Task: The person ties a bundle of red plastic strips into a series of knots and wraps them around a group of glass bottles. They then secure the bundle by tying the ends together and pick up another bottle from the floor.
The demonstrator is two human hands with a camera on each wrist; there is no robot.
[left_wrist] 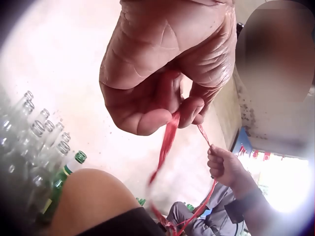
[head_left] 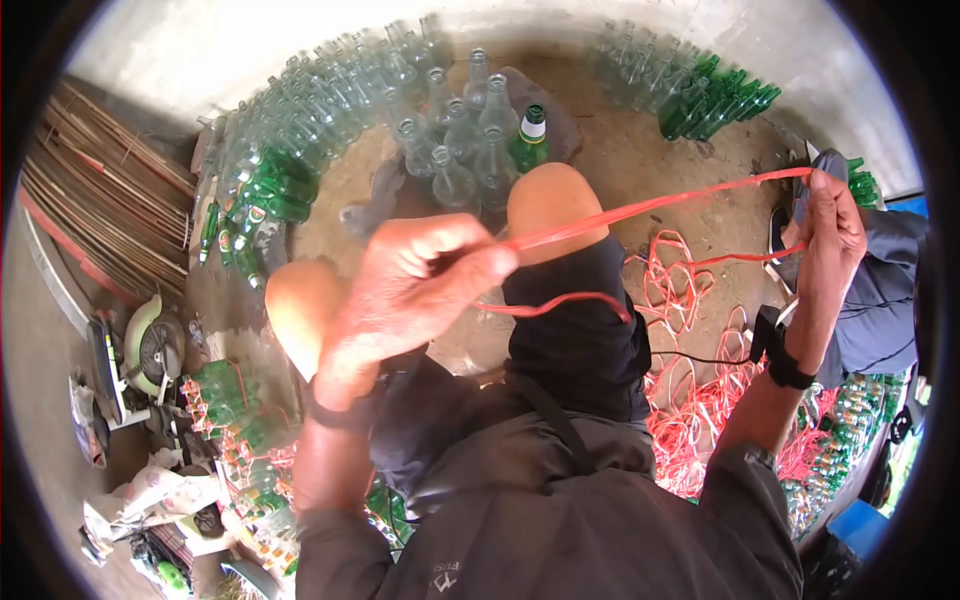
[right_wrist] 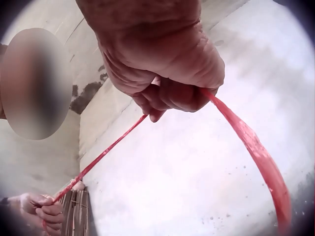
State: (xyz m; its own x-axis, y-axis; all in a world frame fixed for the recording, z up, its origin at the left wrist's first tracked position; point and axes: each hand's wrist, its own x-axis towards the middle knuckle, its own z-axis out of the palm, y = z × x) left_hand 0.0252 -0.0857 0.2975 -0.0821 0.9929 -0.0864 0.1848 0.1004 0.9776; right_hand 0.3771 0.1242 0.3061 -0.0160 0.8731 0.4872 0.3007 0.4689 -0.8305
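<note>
Red plastic ribbon (head_left: 640,208) runs taut between the two hands, rising from left to right above the floor (head_left: 345,190) and passing in front of the person's right knee (head_left: 555,210) in the head view. The left hand (head_left: 410,290) has its grip closed in a pinch on one part of the ribbon, thumb against curled fingers, and a loose tail dangles below it. The right hand (head_left: 832,222), raised off to the side, pinches another part in its grip, with a second strand trailing from it toward loops on the floor. A tangled red heap (head_left: 700,410) lies beside the right leg. Ahead of the knees stands a cluster of clear bottles (head_left: 455,180), with one green bottle (head_left: 530,150) at its right edge, just beyond the right knee. More clear bottles line the wall behind, and green bottles (head_left: 715,100) lean together at the upper right. Long thin rods (head_left: 110,190) are stacked at the far left, above a wheel (head_left: 155,345). Another person's grey-trousered leg (head_left: 880,280) shows at the right.
</note>
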